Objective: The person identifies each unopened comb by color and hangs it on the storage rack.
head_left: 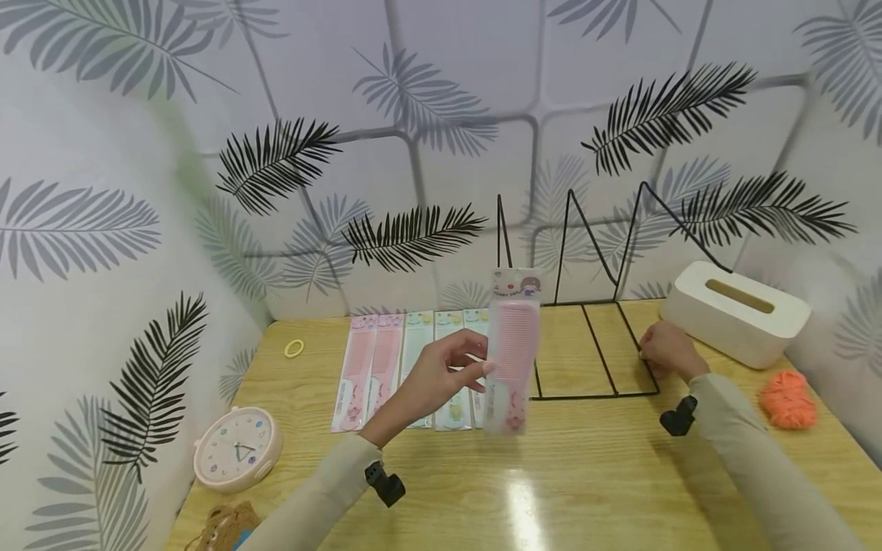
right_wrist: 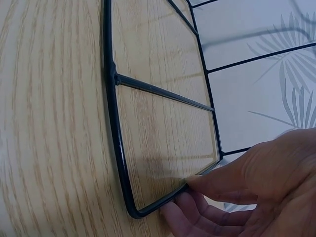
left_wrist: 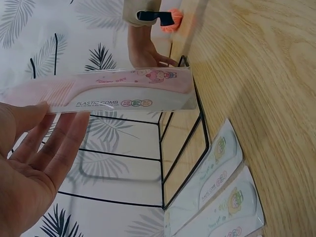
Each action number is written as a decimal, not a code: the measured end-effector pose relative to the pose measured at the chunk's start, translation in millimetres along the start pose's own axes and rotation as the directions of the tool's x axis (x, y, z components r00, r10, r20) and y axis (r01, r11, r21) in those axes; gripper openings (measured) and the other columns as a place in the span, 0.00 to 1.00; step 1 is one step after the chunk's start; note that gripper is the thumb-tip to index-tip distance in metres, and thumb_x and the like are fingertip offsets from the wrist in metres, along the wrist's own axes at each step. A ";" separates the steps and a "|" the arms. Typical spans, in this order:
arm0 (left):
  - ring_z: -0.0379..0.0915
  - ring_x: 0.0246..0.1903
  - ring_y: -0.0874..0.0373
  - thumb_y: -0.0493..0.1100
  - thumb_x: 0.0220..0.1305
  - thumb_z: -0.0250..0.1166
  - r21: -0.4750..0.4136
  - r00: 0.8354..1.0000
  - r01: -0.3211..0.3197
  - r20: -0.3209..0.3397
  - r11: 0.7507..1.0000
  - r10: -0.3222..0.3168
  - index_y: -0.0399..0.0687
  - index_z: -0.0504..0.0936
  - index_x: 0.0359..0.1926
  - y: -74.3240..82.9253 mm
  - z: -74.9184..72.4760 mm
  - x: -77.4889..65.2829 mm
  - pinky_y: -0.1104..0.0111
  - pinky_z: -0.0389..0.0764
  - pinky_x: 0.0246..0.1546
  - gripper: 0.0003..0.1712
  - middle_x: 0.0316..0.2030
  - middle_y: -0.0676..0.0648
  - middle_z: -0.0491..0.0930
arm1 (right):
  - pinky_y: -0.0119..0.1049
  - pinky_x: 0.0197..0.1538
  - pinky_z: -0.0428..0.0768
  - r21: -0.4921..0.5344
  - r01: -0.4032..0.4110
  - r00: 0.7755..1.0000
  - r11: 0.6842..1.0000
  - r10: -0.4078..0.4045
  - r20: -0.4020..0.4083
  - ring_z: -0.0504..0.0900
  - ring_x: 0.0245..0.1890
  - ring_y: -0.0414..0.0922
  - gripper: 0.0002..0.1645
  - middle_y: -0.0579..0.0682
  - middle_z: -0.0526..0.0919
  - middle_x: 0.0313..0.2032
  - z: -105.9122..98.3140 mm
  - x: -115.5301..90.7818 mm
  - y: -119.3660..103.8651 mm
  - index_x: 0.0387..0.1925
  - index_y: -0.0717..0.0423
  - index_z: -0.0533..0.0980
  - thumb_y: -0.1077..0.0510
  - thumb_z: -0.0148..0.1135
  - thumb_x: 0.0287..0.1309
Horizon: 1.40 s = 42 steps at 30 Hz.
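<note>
My left hand (head_left: pixel 441 373) pinches a packaged pink comb (head_left: pixel 513 344) between thumb and fingers, raised upright above the table. In the left wrist view the printed words "plastic comb" show on its clear sleeve. With thumb and curled fingers my right hand (right_wrist: pixel 232 192) grips the side bar of a black wire rack (right_wrist: pixel 163 93), whose base lies on the wooden table and whose zigzag uprights rise at the back. Two pink packaged combs (head_left: pixel 368 367) and several green ones (left_wrist: pixel 229 202) lie in a row behind my left hand, partly hidden by it.
At the right stand a white tissue box (head_left: pixel 737 314) and a ball of orange yarn (head_left: pixel 788 399). A pink clock (head_left: pixel 237 449), a brown plush toy (head_left: pixel 223 526) and a yellow ring (head_left: pixel 294 349) are on the left. Leaf-patterned cloth (head_left: pixel 413 168) hangs behind the table.
</note>
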<state>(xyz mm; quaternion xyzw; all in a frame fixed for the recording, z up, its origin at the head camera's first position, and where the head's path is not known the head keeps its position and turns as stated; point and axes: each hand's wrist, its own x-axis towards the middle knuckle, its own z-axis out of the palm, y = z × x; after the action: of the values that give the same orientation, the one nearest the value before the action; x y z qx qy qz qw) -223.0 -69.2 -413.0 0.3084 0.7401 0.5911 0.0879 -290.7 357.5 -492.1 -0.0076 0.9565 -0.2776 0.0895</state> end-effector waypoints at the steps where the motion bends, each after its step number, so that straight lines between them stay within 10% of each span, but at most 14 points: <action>1: 0.87 0.47 0.43 0.36 0.74 0.66 0.000 1.000 -0.001 -0.001 1.000 0.001 0.40 0.80 0.55 -1.1 -0.6 0.3 0.50 0.90 0.41 0.12 0.49 0.36 0.83 | 0.32 0.22 0.74 0.001 0.001 1.000 1.000 -0.001 0.000 0.68 0.14 0.38 0.26 0.40 0.61 0.12 -0.3 0.0 0.1 0.12 0.45 0.60 0.69 0.56 0.60; 19: 0.87 0.48 0.44 0.37 0.73 0.67 0.053 1.000 0.008 -0.009 0.999 -0.007 0.40 0.81 0.54 -16.7 2.0 4.8 0.64 0.90 0.40 0.12 0.50 0.38 0.84 | 0.36 0.25 0.85 0.101 -0.079 0.995 0.992 0.073 0.064 0.75 0.19 0.41 0.23 0.43 0.67 0.15 -5.1 0.9 0.4 0.15 0.50 0.65 0.69 0.57 0.63; 29: 0.88 0.44 0.46 0.37 0.74 0.67 0.040 0.999 0.016 -0.032 0.999 -0.015 0.40 0.80 0.55 -22.7 1.1 7.7 0.52 0.91 0.41 0.12 0.48 0.37 0.85 | 0.37 0.28 0.87 0.112 -0.128 0.987 0.985 0.115 0.112 0.75 0.20 0.41 0.22 0.44 0.69 0.17 -7.2 7.0 1.6 0.17 0.50 0.68 0.69 0.59 0.64; 42: 0.88 0.42 0.42 0.35 0.72 0.67 0.080 0.987 -0.015 -0.159 0.997 0.027 0.35 0.80 0.55 -44.7 -12.0 55.9 0.63 0.91 0.37 0.14 0.47 0.33 0.85 | 0.41 0.31 0.89 0.133 -0.151 0.984 0.980 0.136 0.114 0.79 0.27 0.46 0.07 0.55 0.77 0.27 -9.2 5.3 0.5 0.40 0.74 0.76 0.70 0.60 0.64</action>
<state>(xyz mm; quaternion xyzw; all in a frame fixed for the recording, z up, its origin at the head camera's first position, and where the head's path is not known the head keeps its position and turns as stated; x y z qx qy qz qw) -289.1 -52.6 -438.0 0.2711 0.7641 0.5853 0.0099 -297.5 362.4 -485.7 0.0533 0.9265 -0.3366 0.1594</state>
